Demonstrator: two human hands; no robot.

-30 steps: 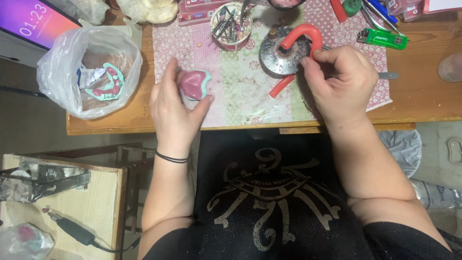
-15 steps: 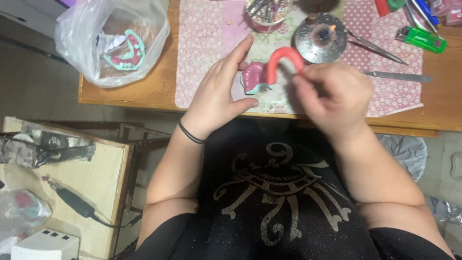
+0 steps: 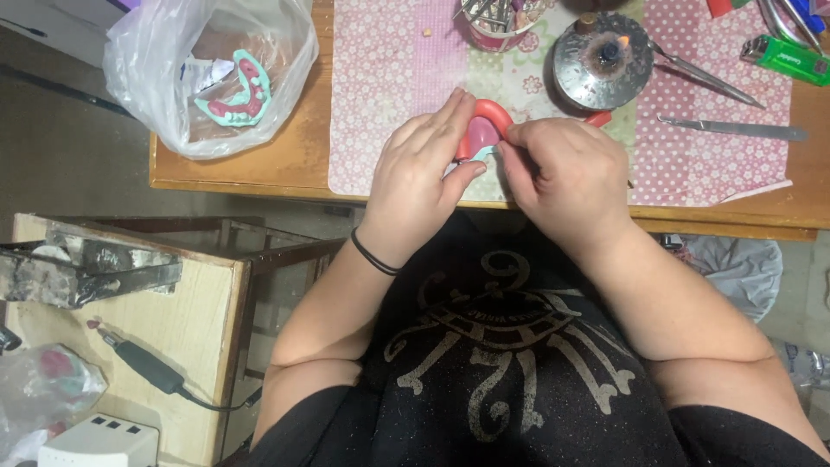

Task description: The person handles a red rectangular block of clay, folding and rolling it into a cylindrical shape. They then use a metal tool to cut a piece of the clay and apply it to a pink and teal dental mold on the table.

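- The left hand and the right hand meet in the upper middle of the frame; both pinch a pink mold with a bent red strip on top
- The fingers are closed on it, just above the table edge
- A little burner sits just above the right hand; a plastic bag is at the upper left

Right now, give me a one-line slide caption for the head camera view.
Left hand and right hand together hold a pink dental base with a red wax rim beside a lit burner.
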